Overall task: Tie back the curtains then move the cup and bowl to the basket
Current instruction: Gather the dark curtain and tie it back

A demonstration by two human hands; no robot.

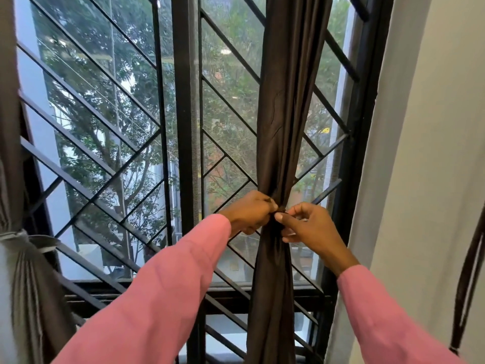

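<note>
A dark brown curtain (pixel 286 106) hangs bunched in front of the right half of the window. It is pinched narrow at hand height. My left hand (pixel 249 212) grips the gathered fabric from the left. My right hand (pixel 307 227) meets it from the right, thumb and fingers pinching a dark tie at the bunch. At the far left edge a grey-brown curtain (pixel 29 279) is gathered by a grey band (pixel 19 236). No cup, bowl or basket is in view.
A black window frame (pixel 183 127) with diagonal metal bars fills the view, trees behind the glass. A white wall (pixel 433 153) stands on the right. A dark strap (pixel 469 279) hangs at the right edge.
</note>
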